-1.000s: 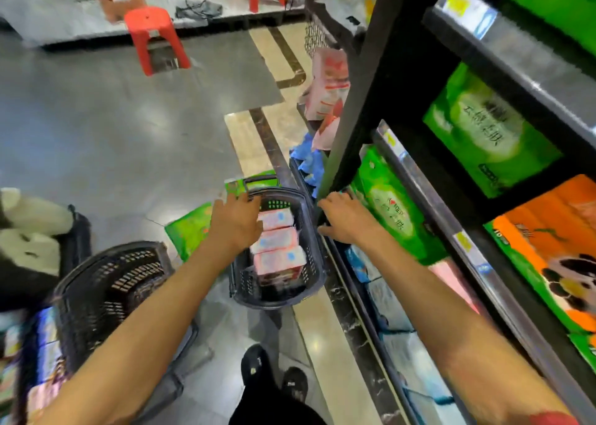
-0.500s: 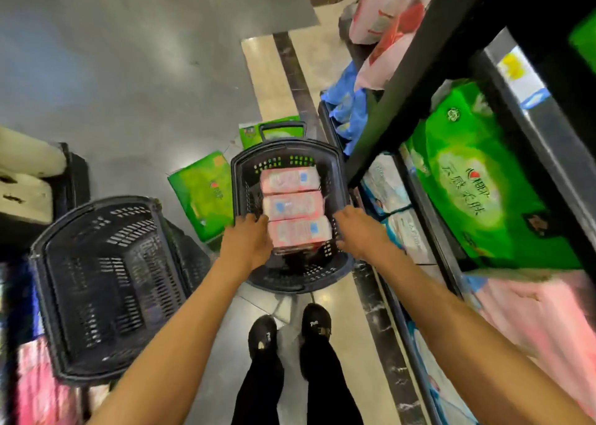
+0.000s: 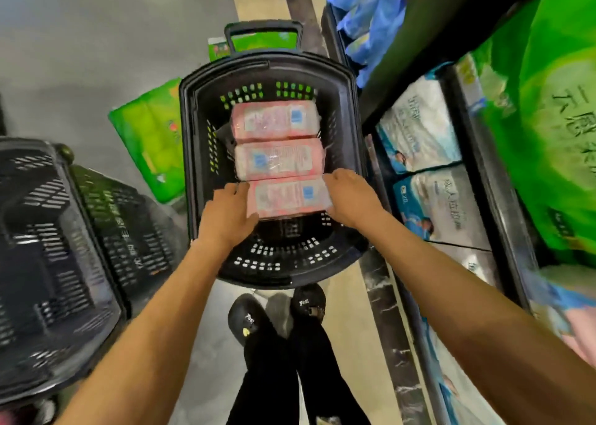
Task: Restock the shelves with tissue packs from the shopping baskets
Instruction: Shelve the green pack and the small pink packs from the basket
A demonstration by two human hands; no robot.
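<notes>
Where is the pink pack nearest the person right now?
In the head view, the nearest pink pack lies in the black basket, centre frame, between the left hand and right hand, against the middle pack.

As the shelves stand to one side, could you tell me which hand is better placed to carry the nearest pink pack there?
Probably the right hand: it grips the nearest pink plastic-wrapped tissue pack on the shelf side.

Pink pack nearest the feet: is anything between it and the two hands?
No. The left hand and right hand already press on the two ends of the pink pack in the basket; nothing sits between.
</notes>
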